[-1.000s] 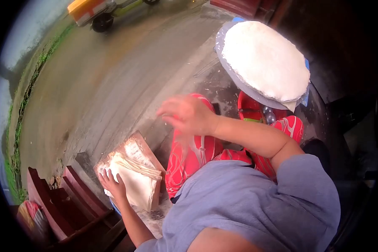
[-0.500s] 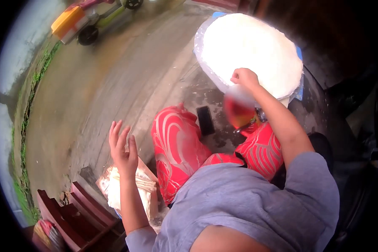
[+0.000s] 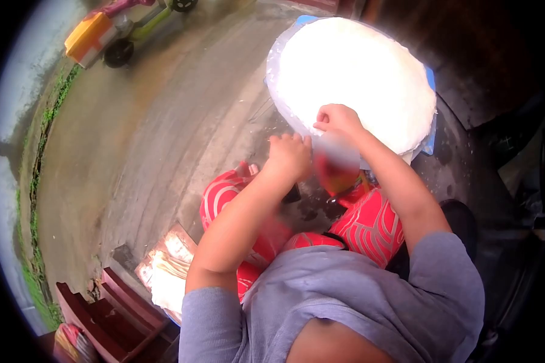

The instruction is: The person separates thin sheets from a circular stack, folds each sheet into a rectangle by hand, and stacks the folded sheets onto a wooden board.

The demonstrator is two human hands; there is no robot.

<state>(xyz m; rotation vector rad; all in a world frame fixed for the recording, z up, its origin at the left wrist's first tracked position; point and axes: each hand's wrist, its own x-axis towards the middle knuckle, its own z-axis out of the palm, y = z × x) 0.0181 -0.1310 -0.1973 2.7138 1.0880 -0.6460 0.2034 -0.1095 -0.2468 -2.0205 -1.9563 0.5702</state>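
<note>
A large round white stack of thin sheets (image 3: pixel 357 72) lies on a round grey tray with blue showing beneath. My right hand (image 3: pixel 338 120) is closed at the stack's near edge, and a blurred, pale, see-through sheet (image 3: pixel 338 151) hangs below its fingers. Beside it to the left, my left hand (image 3: pixel 290 156) has its fingers curled close to the sheet; whether they touch it is hidden. At the lower left, folded pale sheets (image 3: pixel 168 281) rest on a board (image 3: pixel 180 242).
A red container (image 3: pixel 333 175) stands between my knees, partly behind the hanging sheet. A dark phone (image 3: pixel 292 194) lies on the ground under my left wrist. Dark red wooden pieces (image 3: pixel 112 311) are at the lower left, and a scooter (image 3: pixel 118 39) stands at the upper left.
My left hand has left the folded sheets and come up beside my right hand. My right hand has moved to the round stack's edge and now has a thin sheet hanging from it.
</note>
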